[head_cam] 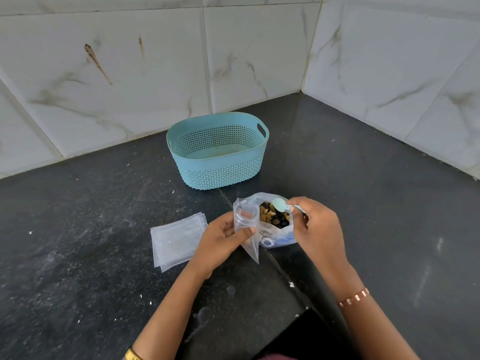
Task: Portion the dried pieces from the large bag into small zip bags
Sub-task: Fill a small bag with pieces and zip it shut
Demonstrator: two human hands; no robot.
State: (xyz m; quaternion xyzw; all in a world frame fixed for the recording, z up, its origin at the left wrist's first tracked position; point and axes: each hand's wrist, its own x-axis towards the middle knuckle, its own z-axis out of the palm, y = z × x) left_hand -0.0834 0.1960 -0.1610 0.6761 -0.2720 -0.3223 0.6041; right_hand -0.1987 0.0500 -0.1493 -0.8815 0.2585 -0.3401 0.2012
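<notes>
Head view, and I start at my two grips. My left hand (223, 239) is closed around a small zip bag (246, 229), thumb across its front and fingers behind, holding it upright with its mouth spread open at the top. The bag looks empty and hangs off the counter. My right hand (315, 227) pinches the handle of a pale blue spoon (281, 203), fingers curled around it, the bowl pointing toward the left hand. I cannot tell whether the bowl carries anything.

Just under the spoon, between the two hands, the large bag (275, 229) stands open on the dark counter (363, 203), touching the small zip bag on its right side. The dried pieces (274, 216) fill its mouth, a mix of dark, golden and tan bits. The spoon's bowl sits above them at the far rim of the opening.

Left of my left hand, a stack of flat empty zip bags (176, 240) lies on the counter, its near corner tucked behind my wrist. Beyond both hands, well apart from the bags, a blue perforated basket (218, 152) stands against the tiled wall (130, 74). A bracelet (354, 297) circles my right wrist.
</notes>
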